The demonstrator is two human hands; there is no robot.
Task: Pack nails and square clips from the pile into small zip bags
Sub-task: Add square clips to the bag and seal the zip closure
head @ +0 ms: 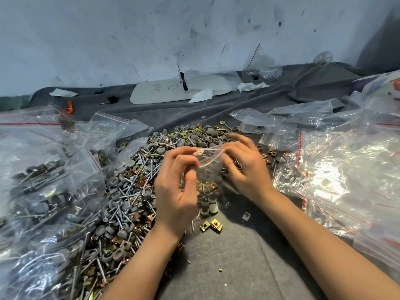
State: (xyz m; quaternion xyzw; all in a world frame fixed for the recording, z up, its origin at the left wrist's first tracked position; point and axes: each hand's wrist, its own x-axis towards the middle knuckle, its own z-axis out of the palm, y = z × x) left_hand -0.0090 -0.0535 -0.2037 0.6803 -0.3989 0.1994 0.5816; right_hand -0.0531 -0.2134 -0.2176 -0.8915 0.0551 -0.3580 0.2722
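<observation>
A small clear zip bag [211, 169] hangs upright between my hands above the pile, its mouth spread at the top. My left hand [176, 191] pinches the bag's left rim with curled fingers. My right hand [242, 167] holds the right rim near the red zip strip. Square clips and grey caps show in the bag's bottom. The pile [134, 191] of nails, screws, brass square clips and grey caps spreads across the grey cloth, left and behind the hands. Two loose square clips [211, 225] lie just below the bag.
Filled zip bags [39, 182] are heaped at the left. Empty and filled clear bags [337, 165] are stacked at the right. A white board [179, 92] and crumpled tissues lie by the wall at the back. Bare grey cloth [233, 267] lies between my forearms.
</observation>
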